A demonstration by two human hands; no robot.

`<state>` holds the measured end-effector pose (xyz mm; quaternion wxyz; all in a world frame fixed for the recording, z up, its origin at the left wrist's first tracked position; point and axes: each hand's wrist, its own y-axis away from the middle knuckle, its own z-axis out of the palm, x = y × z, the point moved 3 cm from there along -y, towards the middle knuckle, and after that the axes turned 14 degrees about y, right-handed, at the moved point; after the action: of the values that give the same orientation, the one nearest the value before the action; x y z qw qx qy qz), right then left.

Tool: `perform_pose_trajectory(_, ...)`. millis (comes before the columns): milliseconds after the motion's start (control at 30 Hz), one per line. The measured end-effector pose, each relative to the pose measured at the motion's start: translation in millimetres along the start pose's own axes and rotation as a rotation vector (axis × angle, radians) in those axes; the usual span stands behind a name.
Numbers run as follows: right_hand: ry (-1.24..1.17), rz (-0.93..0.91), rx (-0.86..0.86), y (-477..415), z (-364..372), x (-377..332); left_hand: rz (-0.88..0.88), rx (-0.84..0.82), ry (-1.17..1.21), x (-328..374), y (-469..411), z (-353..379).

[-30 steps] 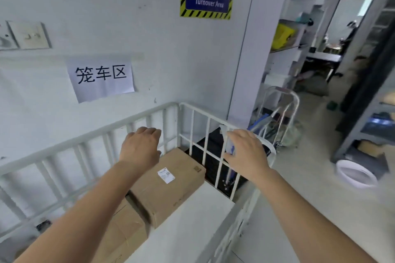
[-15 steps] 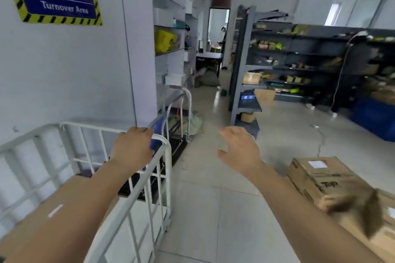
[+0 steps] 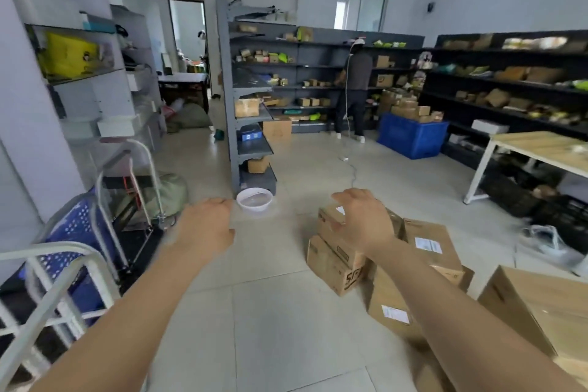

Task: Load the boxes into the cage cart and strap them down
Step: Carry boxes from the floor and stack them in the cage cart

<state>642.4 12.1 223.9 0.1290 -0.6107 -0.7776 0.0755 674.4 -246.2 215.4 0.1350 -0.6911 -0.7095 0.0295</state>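
Several brown cardboard boxes are stacked on the floor at the right; the nearest stack has a labelled box beside it and a larger box at the far right. My right hand hovers above the top of the stack with fingers loosely spread, holding nothing. My left hand is out in front over bare floor, fingers relaxed and empty. The white rail of the cage cart shows at the lower left, well away from both hands.
A folded hand trolley and a blue crate stand left. A white bowl lies on the floor by grey shelving. A person stands at far shelves near a blue bin. A wooden table is right.
My view has swung right from the cage cart to the boxes on the floor. My left hand has let go of the cart rail; my right hand now hovers over the stack.
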Motion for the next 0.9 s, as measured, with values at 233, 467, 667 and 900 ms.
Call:
perform_pose_trajectory(233,0.039,0.218,-0.060,-26,36,92,0.201,-0.065,0.053,81,-96,52)
perform_pose_trajectory(467,0.129,0.428,-0.153,-34,62,186,0.439,-0.131,0.137,180,-175,101)
perform_pose_trajectory(667,0.147,0.617,-0.231,-10,85,273,0.578,-0.219,0.188,278,-204,143)
perform_pose_trajectory(900,0.192,0.756,-0.326,40,113,389,0.678,-0.312,0.240,403,-209,196)
